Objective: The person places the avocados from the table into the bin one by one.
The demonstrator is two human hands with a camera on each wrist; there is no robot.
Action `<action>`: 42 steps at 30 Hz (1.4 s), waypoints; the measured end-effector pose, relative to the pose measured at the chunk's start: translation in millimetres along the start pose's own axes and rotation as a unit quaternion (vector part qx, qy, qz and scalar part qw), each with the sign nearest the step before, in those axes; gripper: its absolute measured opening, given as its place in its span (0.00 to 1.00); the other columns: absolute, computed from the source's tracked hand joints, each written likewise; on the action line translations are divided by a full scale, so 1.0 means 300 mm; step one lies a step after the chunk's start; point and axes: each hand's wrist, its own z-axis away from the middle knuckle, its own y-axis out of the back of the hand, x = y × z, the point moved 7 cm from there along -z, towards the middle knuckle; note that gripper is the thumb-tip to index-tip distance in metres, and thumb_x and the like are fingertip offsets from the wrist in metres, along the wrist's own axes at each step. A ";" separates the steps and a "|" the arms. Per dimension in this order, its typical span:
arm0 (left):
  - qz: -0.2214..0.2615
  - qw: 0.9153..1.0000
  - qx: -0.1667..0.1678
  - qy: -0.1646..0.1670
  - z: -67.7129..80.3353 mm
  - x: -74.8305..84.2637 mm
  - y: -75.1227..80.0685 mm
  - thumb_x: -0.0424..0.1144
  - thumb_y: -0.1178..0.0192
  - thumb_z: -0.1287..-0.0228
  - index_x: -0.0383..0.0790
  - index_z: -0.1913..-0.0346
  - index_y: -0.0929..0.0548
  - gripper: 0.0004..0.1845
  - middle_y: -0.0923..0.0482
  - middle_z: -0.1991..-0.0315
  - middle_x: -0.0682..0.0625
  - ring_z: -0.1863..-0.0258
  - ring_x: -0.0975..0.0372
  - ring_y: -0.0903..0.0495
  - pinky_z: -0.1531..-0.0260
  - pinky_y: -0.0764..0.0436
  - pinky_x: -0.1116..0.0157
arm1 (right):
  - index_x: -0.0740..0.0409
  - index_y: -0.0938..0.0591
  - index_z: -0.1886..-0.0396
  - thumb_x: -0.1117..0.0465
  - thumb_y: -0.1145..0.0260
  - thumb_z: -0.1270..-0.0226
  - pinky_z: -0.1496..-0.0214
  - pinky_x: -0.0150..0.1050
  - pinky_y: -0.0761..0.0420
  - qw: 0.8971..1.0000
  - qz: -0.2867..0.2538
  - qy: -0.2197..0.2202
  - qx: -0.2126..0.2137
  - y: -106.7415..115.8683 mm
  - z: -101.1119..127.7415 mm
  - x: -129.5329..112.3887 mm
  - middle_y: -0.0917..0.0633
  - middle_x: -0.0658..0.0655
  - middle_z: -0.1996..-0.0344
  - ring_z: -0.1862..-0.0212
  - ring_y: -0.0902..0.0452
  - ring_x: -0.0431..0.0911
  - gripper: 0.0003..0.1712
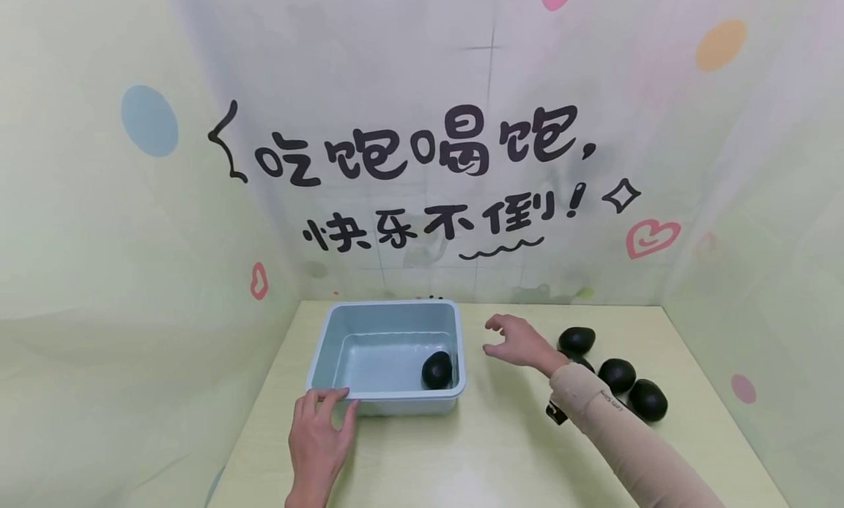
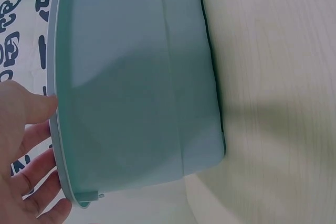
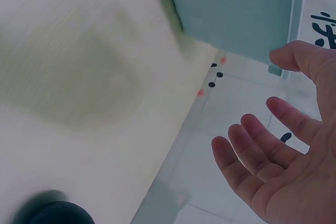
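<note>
A light blue plastic bin (image 1: 389, 406) stands on the table, with one dark, avocado-like fruit (image 1: 437, 370) in its front right corner. My left hand (image 1: 320, 427) holds the bin's front rim near the left corner, fingers over the edge and thumb on the outer side. In the left wrist view, the thumb (image 2: 41, 109) meets the rim. To the right of the bin, my right hand (image 1: 519, 341) hovers with nothing in it, fingers spread and loosely bent. Several more dark fruits (image 1: 617, 376) lie beyond the right wrist, some partly hidden by the sleeve.
The pale wooden table (image 1: 422, 464) reaches back to a printed curtain (image 1: 422, 75) with large black lettering. Curtain sides rise at the left and right table edges. In the right wrist view, a dark round thing (image 3: 60, 213) shows at the bottom edge.
</note>
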 end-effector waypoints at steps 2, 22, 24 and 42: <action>0.001 1.000 0.000 0.000 0.000 -0.001 -0.001 0.40 0.19 0.47 0.41 0.58 0.09 0.14 0.20 0.61 0.45 0.56 0.46 0.19 0.70 0.18 0.49 | 0.62 0.17 0.40 0.54 0.27 0.34 0.38 0.57 0.17 1.000 0.001 -0.006 0.000 -0.001 0.000 0.013 0.13 0.63 0.42 0.40 0.17 0.61 0.26; 0.000 1.000 -0.008 0.005 -0.004 0.002 -0.001 0.40 0.19 0.46 0.41 0.58 0.09 0.14 0.19 0.61 0.44 0.56 0.45 0.19 0.68 0.17 0.47 | 0.63 0.18 0.41 0.54 0.29 0.33 0.38 0.59 0.18 1.000 -0.003 -0.029 -0.003 0.007 0.006 0.083 0.14 0.67 0.43 0.41 0.17 0.65 0.26; 0.000 1.000 -0.007 0.005 -0.004 0.001 0.000 0.40 0.19 0.47 0.41 0.58 0.09 0.14 0.19 0.61 0.44 0.56 0.45 0.19 0.68 0.17 0.47 | 0.63 0.18 0.41 0.54 0.29 0.33 0.38 0.59 0.18 1.000 -0.003 -0.030 -0.001 0.010 0.006 0.086 0.14 0.67 0.43 0.41 0.17 0.65 0.25; -0.001 1.000 -0.005 0.008 -0.008 0.000 0.000 0.40 0.18 0.48 0.42 0.58 0.09 0.14 0.20 0.61 0.45 0.56 0.46 0.19 0.68 0.18 0.48 | 0.66 0.19 0.39 0.53 0.31 0.30 0.38 0.60 0.18 0.998 0.018 -0.057 -0.002 0.021 0.008 0.173 0.16 0.72 0.40 0.41 0.17 0.64 0.27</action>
